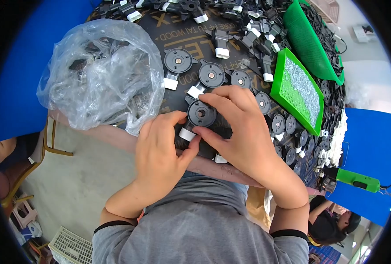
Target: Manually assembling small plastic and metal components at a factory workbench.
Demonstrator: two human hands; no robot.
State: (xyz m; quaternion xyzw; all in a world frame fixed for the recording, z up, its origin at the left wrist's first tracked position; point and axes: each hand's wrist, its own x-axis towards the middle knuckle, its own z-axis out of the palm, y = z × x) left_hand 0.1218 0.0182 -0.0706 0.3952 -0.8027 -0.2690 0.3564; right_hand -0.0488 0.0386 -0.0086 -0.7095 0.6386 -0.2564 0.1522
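Note:
A black round plastic part (pixel 195 119) with a white end and a hole in its middle lies at the table's near edge, between my hands. My left hand (pixel 160 147) grips it from the left, index finger at the rim and thumb by the white end. From the right, my right hand (pixel 241 125) closes on the same part, thumb below and fingers over its far side. Just beyond stand similar parts, among them one (pixel 211 75) with a copper-coloured centre and another (pixel 178 60) to its left.
A clear plastic bag (pixel 103 72) sits at the left. On the right are a green tray (pixel 276 90) of small silvery pieces, a green basket (pixel 310 48) of black parts and a green power screwdriver (pixel 358 180). Loose black parts (pixel 266 66) spread behind. Another person (pixel 332 224) is at lower right.

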